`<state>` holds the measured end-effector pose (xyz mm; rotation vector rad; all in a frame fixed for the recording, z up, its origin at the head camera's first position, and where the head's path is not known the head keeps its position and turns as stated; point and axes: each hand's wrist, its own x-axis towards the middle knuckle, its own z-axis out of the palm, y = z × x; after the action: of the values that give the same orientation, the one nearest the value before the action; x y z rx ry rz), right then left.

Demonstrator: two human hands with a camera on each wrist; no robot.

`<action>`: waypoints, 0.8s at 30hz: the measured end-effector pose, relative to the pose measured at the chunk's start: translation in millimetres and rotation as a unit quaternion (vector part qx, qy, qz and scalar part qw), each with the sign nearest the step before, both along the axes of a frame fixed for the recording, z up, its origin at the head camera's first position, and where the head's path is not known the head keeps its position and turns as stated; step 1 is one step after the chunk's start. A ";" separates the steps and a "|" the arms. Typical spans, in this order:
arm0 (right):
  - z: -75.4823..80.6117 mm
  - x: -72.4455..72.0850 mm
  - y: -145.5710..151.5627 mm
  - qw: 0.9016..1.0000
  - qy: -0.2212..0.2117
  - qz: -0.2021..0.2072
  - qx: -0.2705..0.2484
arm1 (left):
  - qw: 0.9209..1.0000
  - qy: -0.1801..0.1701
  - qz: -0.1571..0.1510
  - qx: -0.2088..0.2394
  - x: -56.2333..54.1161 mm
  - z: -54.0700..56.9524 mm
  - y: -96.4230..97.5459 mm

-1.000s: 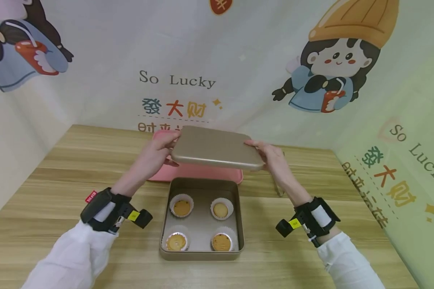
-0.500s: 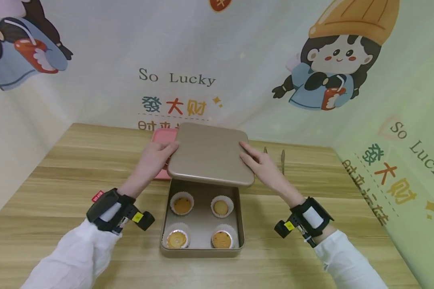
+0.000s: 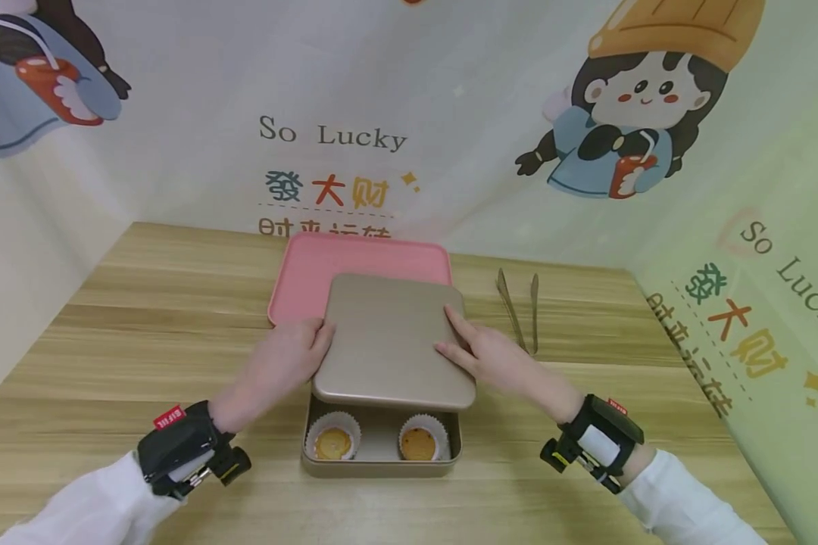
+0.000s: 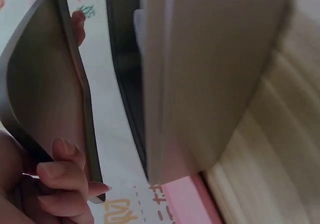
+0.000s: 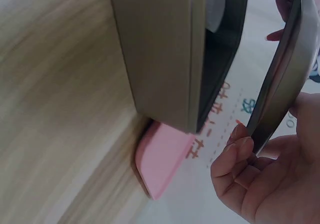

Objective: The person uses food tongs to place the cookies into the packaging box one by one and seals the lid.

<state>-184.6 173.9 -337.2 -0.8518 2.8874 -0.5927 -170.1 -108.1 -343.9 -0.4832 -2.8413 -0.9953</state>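
Note:
A gold-brown metal lid (image 3: 394,344) hangs level over the back of a matching square baking tin (image 3: 382,468), with a gap between them in both wrist views. My left hand (image 3: 289,352) grips the lid's left edge, fingertips curled under it in the left wrist view. On the opposite edge my right hand (image 3: 494,359) holds it, fingers (image 5: 235,154) below and the thumb side above. Two small tarts in white paper cups show at the tin's front, the left tart (image 3: 332,443) and the right tart (image 3: 419,444). The lid hides the rear of the tin.
Behind the tin lies a pink tray (image 3: 375,257), partly covered by the lid in the head view. Metal tongs (image 3: 518,314) rest on the wooden table (image 3: 177,303) at the back right. A printed cloth (image 3: 463,151) hangs behind the table.
Both hands have brought the lid down and toward the tin's front. It now covers the two rear tarts from view, and the pink tray and tongs show more fully.

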 end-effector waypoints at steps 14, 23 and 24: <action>-14.2 25.1 -3.7 0.998 -0.043 0.021 0.039 | 0.998 -0.033 -0.023 -0.049 23.8 -18.8 -2.3; -26.2 35.5 -8.6 0.998 -0.052 0.024 0.032 | 0.997 -0.028 -0.020 -0.071 35.3 -25.0 -3.1; -28.0 36.0 -8.8 0.998 -0.051 0.024 0.030 | 0.997 -0.032 -0.018 -0.074 36.2 -25.7 -3.4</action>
<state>-148.6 165.0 -365.1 -0.8548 2.7703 -0.5254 -133.9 -111.5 -369.6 -0.5256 -2.9881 -0.8233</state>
